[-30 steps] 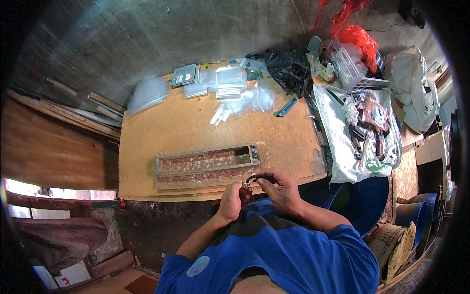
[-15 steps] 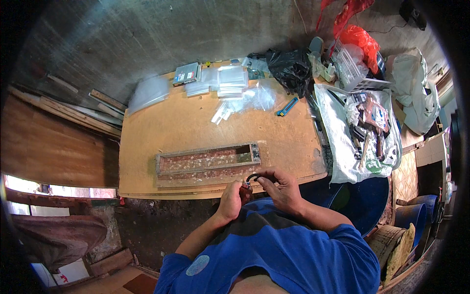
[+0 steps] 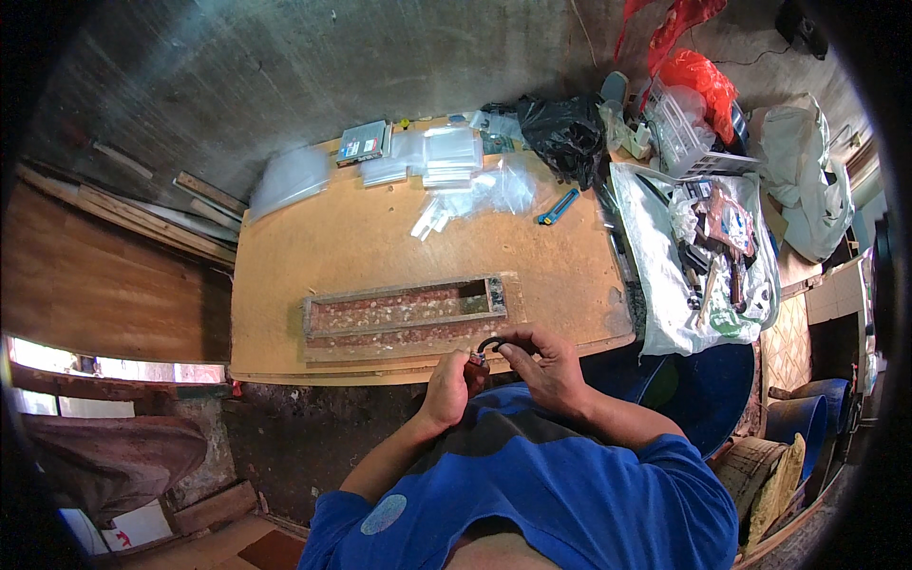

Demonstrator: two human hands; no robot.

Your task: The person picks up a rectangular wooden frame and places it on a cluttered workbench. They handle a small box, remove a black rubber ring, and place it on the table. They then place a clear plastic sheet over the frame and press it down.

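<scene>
At the table's near edge, close to my body, my left hand (image 3: pixel 445 391) is closed round a small reddish-brown piece (image 3: pixel 478 374) with a bit of metal at its top. Between thumb and fingers, my right hand (image 3: pixel 551 372) pinches a thin black curved piece (image 3: pixel 489 342). Its free end arches over to the top of the brown piece; whether the two are joined is too small to tell. Just beyond my hands lies a long, narrow wooden frame (image 3: pixel 404 327) with a worn, speckled reddish bottom.
On the wooden table (image 3: pixel 361 242) lie stacked clear plastic bags (image 3: pixel 451 157), a flat box (image 3: pixel 363 142), a blue utility knife (image 3: pixel 558 207) and a black plastic bag (image 3: pixel 560 138). To the right, a white sack (image 3: pixel 655 313) carries mixed small parts. A blue barrel (image 3: pixel 708 399) stands below.
</scene>
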